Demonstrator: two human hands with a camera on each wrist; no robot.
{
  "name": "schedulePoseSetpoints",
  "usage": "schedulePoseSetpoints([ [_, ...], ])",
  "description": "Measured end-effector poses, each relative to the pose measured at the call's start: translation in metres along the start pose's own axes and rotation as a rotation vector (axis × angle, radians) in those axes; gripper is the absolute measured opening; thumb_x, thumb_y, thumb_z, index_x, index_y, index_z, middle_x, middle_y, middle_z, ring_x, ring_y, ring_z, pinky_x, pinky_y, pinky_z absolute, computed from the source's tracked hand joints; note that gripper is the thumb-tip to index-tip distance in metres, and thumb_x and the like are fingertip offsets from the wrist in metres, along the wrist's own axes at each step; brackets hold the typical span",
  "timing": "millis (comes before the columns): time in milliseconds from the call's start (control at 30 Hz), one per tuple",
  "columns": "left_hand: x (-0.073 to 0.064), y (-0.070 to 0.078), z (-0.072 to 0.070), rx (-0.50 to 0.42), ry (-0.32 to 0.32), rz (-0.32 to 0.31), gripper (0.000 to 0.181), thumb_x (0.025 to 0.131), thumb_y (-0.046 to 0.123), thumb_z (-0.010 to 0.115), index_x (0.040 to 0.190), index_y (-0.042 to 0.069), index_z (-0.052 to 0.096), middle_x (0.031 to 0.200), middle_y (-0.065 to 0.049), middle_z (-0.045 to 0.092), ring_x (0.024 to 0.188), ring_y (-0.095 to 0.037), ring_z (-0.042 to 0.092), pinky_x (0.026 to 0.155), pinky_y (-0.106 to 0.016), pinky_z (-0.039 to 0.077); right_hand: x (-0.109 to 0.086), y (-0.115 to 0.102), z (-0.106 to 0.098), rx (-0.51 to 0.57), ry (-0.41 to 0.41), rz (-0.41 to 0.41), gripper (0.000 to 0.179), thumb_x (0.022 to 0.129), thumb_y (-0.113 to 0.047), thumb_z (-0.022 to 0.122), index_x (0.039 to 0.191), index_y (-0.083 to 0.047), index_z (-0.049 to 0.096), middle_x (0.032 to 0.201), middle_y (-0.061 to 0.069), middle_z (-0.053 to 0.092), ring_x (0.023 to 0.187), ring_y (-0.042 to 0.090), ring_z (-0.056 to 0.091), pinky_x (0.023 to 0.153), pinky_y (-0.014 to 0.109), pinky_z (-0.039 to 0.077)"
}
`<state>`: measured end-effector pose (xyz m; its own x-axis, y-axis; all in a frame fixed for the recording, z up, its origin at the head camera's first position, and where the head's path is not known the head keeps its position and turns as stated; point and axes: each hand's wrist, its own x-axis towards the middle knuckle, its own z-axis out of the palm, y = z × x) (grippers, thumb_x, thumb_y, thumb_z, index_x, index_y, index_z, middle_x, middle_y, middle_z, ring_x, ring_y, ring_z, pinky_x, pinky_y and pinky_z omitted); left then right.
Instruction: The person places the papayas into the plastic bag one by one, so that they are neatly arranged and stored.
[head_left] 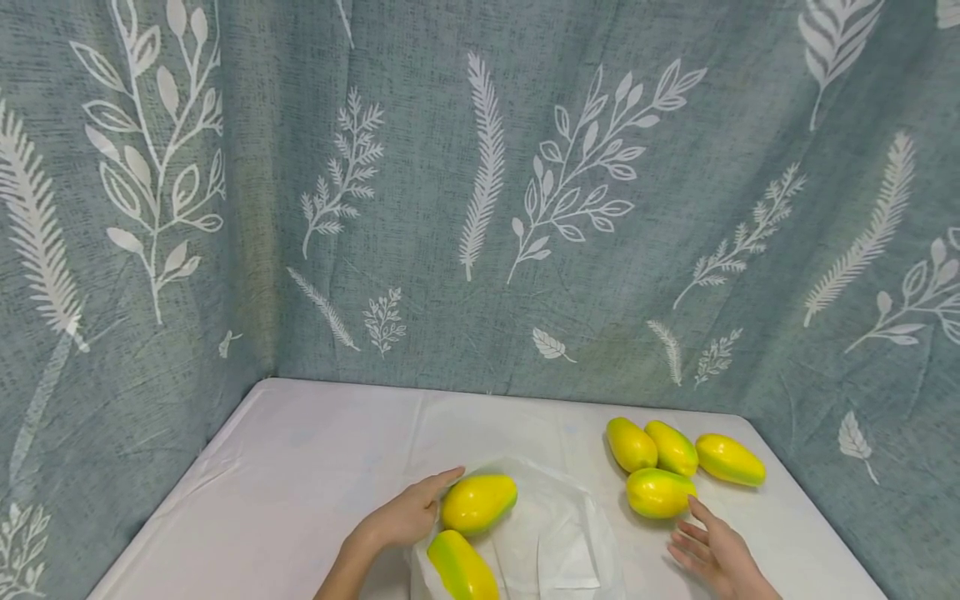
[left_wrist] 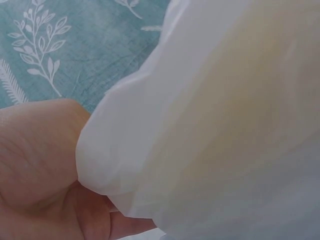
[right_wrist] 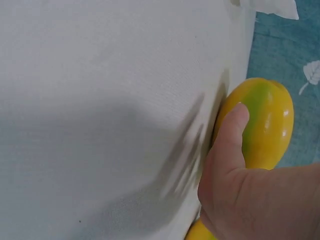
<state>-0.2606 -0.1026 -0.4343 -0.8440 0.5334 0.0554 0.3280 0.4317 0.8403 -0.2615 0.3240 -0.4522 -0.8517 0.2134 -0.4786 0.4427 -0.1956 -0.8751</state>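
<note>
A translucent white plastic bag (head_left: 558,533) lies with its mouth spread at the front of the table. My left hand (head_left: 405,510) grips its left rim; in the left wrist view the bag's film (left_wrist: 120,145) covers part of the thumb and fingers. Two oblong yellow-green fruits, like papayas or mangoes, are at the bag's left side: an upper fruit (head_left: 478,503) by my left fingers and a lower fruit (head_left: 463,567). My right hand (head_left: 716,550), fingers loosely spread, is beside the front fruit (head_left: 660,492) of a group, thumb right at its surface (right_wrist: 270,130).
Behind the front fruit sit three more alike: a left one (head_left: 632,445), a middle one (head_left: 671,448) and a right one (head_left: 730,460). A white cloth covers the table (head_left: 322,450). Green leaf-patterned curtains (head_left: 450,208) hang along the back and sides.
</note>
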Motion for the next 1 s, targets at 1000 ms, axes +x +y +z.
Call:
schedulePoseSetpoints([
  [1000, 0.002, -0.004, 0.001, 0.008, -0.011, 0.017, 0.05, 0.091, -0.014, 0.031, 0.141, -0.01, 0.034, 0.144, -0.029, 0.034, 0.133, -0.047, 0.029, 0.106, -0.061, 0.022, 0.013, -0.007, 0.025, 0.05, 0.041, -0.043, 0.086, 0.097, -0.041, 0.047, 0.147, 0.011, -0.001, 0.145, 0.042, 0.002, 0.122, 0.042, 0.038, 0.087, 0.041, 0.052],
])
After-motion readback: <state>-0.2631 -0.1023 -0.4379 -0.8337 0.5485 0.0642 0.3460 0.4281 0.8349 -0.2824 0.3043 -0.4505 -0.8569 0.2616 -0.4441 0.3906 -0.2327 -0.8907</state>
